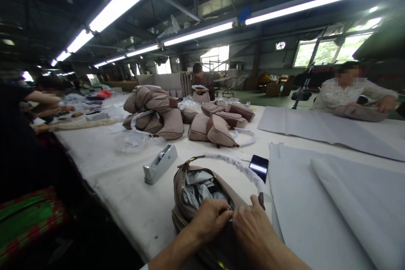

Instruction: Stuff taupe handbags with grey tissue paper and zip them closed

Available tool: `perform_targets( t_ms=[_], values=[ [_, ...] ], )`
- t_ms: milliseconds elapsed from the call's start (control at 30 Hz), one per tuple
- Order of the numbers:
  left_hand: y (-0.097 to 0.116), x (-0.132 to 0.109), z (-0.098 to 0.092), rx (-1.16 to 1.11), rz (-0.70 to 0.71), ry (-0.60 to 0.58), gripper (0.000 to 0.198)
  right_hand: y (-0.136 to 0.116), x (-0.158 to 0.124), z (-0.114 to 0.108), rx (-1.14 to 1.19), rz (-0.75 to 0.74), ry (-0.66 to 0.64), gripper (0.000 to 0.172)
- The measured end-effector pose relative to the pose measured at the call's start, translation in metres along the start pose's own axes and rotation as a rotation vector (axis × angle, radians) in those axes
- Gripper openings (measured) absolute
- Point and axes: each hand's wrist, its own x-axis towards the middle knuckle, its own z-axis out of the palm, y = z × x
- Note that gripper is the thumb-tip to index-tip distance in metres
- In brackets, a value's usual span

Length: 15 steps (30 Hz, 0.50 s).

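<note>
A taupe handbag [234, 196] stands at the front edge of the table with its zip open. Crumpled grey-white stuffing paper [199, 187] fills the opening. Its strap [236, 162] is wrapped in white material and arches up behind the bag. My left hand [210, 217] is closed in a pinch at the near end of the opening. Close against it, my right hand [251, 221] is closed on the bag's rim, thumb raised near the strap's end. The fingertips meet there, and any small piece between them is hidden.
A grey tape dispenser [160, 164] and a phone [258, 168] lie beyond the bag. Piles of similar bags [171, 122] sit farther back. White sheets [341, 202] cover the right side. A co-worker [348, 88] handles a bag across the table; another person [19, 135] is at left.
</note>
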Motion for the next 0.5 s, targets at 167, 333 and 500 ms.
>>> perform_targets(
  t_ms=[167,333,500],
  values=[
    [0.004,0.009,-0.012,0.064,0.074,-0.027,0.018,0.011,-0.006,0.002,-0.013,0.060,0.031,0.030],
    [0.003,0.012,-0.018,0.036,0.083,-0.019,0.016,0.003,-0.016,-0.005,0.010,0.048,-0.003,0.025],
    [-0.003,0.013,-0.017,0.028,0.056,0.005,0.027,-0.001,-0.018,0.005,0.031,0.053,0.085,0.017]
  ],
)
